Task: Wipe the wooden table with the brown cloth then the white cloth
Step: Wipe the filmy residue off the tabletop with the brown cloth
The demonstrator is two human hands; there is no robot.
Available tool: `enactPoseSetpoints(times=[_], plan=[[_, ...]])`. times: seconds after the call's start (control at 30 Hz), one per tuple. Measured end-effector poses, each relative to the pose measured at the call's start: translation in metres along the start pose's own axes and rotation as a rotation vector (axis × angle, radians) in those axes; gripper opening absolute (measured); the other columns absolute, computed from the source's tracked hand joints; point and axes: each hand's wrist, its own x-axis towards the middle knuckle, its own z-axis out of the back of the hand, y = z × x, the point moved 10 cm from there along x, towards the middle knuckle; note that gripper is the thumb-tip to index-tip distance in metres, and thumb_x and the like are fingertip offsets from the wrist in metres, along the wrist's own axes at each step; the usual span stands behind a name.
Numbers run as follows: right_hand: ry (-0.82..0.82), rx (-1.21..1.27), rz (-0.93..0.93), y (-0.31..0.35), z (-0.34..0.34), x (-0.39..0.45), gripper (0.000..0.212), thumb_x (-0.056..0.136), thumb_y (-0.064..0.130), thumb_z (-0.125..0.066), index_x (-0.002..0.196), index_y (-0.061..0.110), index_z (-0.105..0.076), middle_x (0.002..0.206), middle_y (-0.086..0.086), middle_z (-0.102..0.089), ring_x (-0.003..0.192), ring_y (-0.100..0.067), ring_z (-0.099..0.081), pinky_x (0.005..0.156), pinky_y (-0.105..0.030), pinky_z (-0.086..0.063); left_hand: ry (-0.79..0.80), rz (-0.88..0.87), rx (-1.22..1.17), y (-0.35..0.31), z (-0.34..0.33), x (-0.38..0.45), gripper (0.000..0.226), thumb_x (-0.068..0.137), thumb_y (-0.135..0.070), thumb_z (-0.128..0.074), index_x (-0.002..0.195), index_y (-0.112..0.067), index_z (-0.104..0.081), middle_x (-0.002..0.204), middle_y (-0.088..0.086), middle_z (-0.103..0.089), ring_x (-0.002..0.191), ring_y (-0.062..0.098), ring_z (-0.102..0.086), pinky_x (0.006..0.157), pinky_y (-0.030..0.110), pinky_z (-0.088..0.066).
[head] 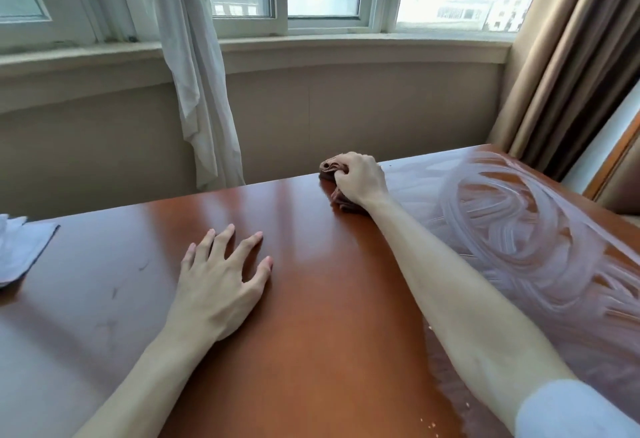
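The wooden table (311, 316) is glossy and reddish brown and fills the lower half of the view. My right hand (360, 177) grips a bunched brown cloth (329, 168) and holds it against the table's far edge. Wet swirl streaks cover the table's right part. My left hand (221, 281) rests flat on the table's middle, its fingers spread. A white cloth (20, 250) lies flat at the table's left edge, partly cut off by the frame.
A white sheer curtain (194, 91) hangs tied behind the table's far edge. Brown drapes (568, 73) hang at the back right. A window sill and a beige wall run behind the table. Small crumbs (429, 423) lie near the front edge.
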Motion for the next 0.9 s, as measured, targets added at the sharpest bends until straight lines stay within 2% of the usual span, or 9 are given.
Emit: enactPoseSetpoints(times=[0.1,0.2,0.3,0.43,0.57,0.67,0.77,0.9], plan=[[0.038,0.025,0.09,0.028,0.012,-0.072,0.04,0.083,0.018,-0.053,0.111,0.036,-0.076,0.124,0.016,-0.07,0.114,-0.02,-0.062,0.089,-0.032,-0.048,0.013,-0.007,0.012,-0.002,0.002,0.001,0.064,0.091,-0.07,-0.02,0.15,-0.049,-0.03,0.164,0.001,-0.023,0.152,0.025,-0.013,0.124,0.046,-0.009],[0.065,0.049,0.168,0.052,0.023,-0.149,0.042,0.083,0.023,-0.052,0.116,0.037,-0.075,0.129,0.015,-0.068,0.119,-0.019,-0.06,0.097,-0.037,-0.051,0.04,-0.012,0.009,-0.004,0.002,-0.002,0.057,0.097,-0.065,-0.028,0.152,-0.048,-0.029,0.164,0.002,-0.021,0.152,0.027,-0.013,0.124,0.047,-0.007],[0.084,0.033,0.237,0.071,0.034,-0.219,0.042,0.085,0.024,-0.054,0.12,0.039,-0.073,0.136,0.017,-0.064,0.13,-0.012,-0.052,0.104,-0.034,-0.046,0.062,-0.015,0.0,-0.005,0.004,-0.004,0.059,0.097,-0.065,-0.028,0.153,-0.046,-0.028,0.165,0.003,-0.02,0.153,0.027,-0.011,0.124,0.047,-0.006],[0.087,0.102,0.226,0.074,0.044,-0.256,0.043,0.083,0.024,-0.057,0.119,0.042,-0.072,0.134,0.023,-0.063,0.133,-0.005,-0.05,0.107,-0.033,-0.044,0.063,-0.017,-0.001,-0.004,0.004,-0.006,0.06,0.098,-0.065,-0.027,0.154,-0.045,-0.027,0.166,0.004,-0.019,0.153,0.028,-0.011,0.124,0.048,-0.007],[0.079,0.123,0.175,0.062,0.033,-0.21,0.045,0.079,0.023,-0.053,0.116,0.042,-0.072,0.126,0.022,-0.068,0.122,-0.011,-0.06,0.102,-0.038,-0.051,0.039,-0.027,-0.016,-0.006,0.005,-0.005,0.059,0.098,-0.063,-0.028,0.154,-0.045,-0.027,0.166,0.003,-0.018,0.153,0.027,-0.01,0.124,0.046,-0.005],[0.043,0.057,0.109,0.044,0.02,-0.15,0.041,0.08,0.021,-0.052,0.113,0.036,-0.072,0.119,0.015,-0.07,0.113,-0.023,-0.063,0.093,-0.041,-0.053,0.007,-0.033,-0.019,-0.005,0.003,-0.004,0.058,0.098,-0.063,-0.029,0.154,-0.046,-0.028,0.165,0.002,-0.02,0.153,0.026,-0.011,0.124,0.045,-0.006],[-0.024,0.01,0.015,0.021,0.009,-0.079,0.037,0.083,0.02,-0.053,0.111,0.034,-0.073,0.117,0.005,-0.071,0.11,-0.031,-0.063,0.087,-0.038,-0.051,-0.021,-0.031,-0.019,-0.001,0.0,0.002,0.057,0.098,-0.064,-0.031,0.152,-0.048,-0.03,0.165,0.002,-0.022,0.153,0.025,-0.012,0.124,0.045,-0.008],[-0.048,-0.029,-0.054,0.007,-0.003,-0.005,0.039,0.086,0.02,-0.052,0.114,0.035,-0.074,0.115,-0.001,-0.071,0.112,-0.032,-0.062,0.084,-0.035,-0.046,-0.038,-0.028,-0.021,0.0,-0.003,0.003,0.057,0.097,-0.064,-0.03,0.152,-0.049,-0.029,0.165,-0.001,-0.021,0.153,0.022,-0.01,0.125,0.042,-0.006]])
